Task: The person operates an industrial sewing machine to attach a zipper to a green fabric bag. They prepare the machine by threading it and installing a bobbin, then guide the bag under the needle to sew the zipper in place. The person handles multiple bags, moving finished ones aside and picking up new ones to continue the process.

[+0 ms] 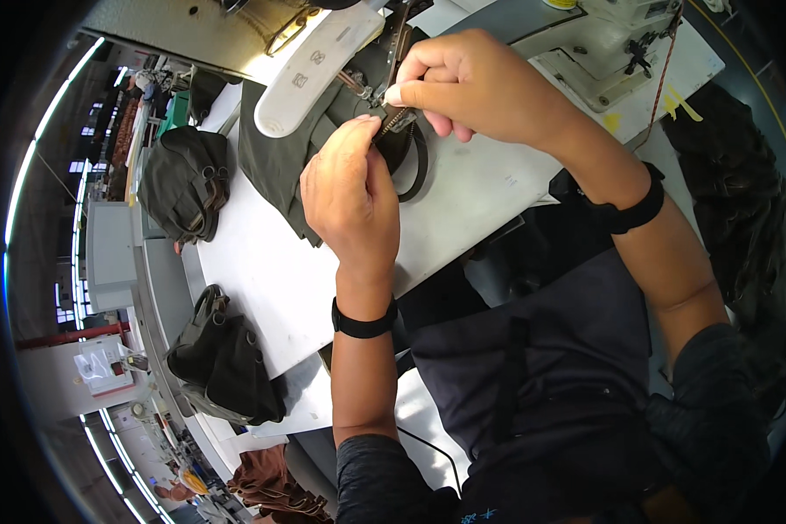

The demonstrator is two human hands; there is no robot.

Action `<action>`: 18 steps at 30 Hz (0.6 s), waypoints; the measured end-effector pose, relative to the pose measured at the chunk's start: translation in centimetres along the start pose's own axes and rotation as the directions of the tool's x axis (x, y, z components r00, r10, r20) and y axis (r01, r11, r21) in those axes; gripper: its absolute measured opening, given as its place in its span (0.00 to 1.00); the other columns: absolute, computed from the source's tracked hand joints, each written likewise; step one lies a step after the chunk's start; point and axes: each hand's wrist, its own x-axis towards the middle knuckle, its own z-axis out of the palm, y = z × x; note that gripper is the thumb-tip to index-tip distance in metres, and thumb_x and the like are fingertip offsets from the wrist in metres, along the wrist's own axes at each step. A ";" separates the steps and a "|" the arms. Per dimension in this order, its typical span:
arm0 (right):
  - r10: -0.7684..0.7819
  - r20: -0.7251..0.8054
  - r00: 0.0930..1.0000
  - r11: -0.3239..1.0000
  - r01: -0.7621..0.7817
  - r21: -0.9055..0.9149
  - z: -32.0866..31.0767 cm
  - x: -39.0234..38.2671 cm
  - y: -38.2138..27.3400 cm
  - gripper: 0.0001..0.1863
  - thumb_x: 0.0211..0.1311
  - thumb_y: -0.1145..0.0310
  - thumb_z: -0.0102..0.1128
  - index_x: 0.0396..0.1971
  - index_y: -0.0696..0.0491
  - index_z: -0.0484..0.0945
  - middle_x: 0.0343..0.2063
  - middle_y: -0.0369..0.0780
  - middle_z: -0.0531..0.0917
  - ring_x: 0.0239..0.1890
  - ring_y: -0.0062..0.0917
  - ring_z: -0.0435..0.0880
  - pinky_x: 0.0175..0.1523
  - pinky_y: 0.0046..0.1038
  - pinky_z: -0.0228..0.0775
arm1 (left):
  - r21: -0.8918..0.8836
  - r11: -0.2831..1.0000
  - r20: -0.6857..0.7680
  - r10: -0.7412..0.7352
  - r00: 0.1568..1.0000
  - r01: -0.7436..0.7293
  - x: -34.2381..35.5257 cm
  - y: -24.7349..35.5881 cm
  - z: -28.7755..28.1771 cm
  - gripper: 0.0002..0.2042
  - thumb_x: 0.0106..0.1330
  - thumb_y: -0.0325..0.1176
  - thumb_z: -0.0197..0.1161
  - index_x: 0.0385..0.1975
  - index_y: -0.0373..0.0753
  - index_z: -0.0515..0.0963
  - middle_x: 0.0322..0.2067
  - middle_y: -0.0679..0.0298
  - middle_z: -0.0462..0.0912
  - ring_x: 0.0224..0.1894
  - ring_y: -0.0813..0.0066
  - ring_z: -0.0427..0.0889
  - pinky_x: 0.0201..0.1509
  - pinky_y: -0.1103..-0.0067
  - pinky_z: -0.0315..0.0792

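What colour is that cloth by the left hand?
Dark olive green: the cloth shows best in the head view.

1. In the left part, long fluorescent tubes (37,135) make a bright line, which bends with the lens.
2. Below them, at the lower left, two more tube rows (127,450) shine, nearly parallel.
3. A red pipe (74,338) runs along the top of a white wall panel (44,380).
4. Beside this panel is a whitish box (105,362); its details are too small to read.
5. A light grey cabinet-like unit (112,258) stands near the left edge of the white worktable (271,279).
6. At the far right, the grey floor (747,94) carries a curved yellow line (754,75).
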 end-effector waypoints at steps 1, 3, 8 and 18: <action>0.036 0.010 0.999 0.999 -0.036 -0.013 -0.1 0.2 -0.3 0.13 0.67 0.61 0.64 0.31 0.56 0.82 0.15 0.33 0.78 0.15 0.14 0.73 0.21 0.19 0.66 | -0.001 1.000 0.012 -0.003 1.000 0.003 0.0 0.1 -0.2 0.15 0.59 0.14 0.64 0.45 0.38 0.84 0.45 0.60 0.88 0.47 0.65 0.87 0.55 0.74 0.75; 0.058 -0.036 0.998 0.996 -0.060 -0.071 0.3 0.5 -0.4 0.13 0.66 0.61 0.64 0.31 0.57 0.81 0.15 0.33 0.78 0.14 0.15 0.73 0.20 0.20 0.64 | 0.037 0.999 -0.002 0.009 1.000 -0.008 0.0 0.3 -0.1 0.15 0.59 0.14 0.65 0.44 0.38 0.84 0.46 0.61 0.89 0.47 0.66 0.87 0.53 0.74 0.75; 0.155 -0.088 0.984 0.982 -0.163 -0.096 1.1 0.5 -1.8 0.12 0.62 0.63 0.64 0.31 0.59 0.80 0.15 0.36 0.79 0.14 0.17 0.75 0.19 0.21 0.64 | 0.076 0.996 -0.072 0.051 0.996 -0.045 -0.2 0.0 0.5 0.16 0.56 0.18 0.66 0.43 0.42 0.85 0.45 0.67 0.88 0.38 0.71 0.83 0.46 0.75 0.73; 0.150 -0.125 0.981 0.984 -0.160 -0.080 1.3 0.0 -2.0 0.15 0.59 0.66 0.62 0.37 0.64 0.80 0.15 0.40 0.83 0.14 0.21 0.80 0.20 0.24 0.68 | 0.037 0.999 -0.072 -0.005 0.997 0.007 0.1 0.0 0.4 0.14 0.58 0.19 0.66 0.43 0.42 0.85 0.43 0.66 0.89 0.39 0.71 0.83 0.48 0.76 0.72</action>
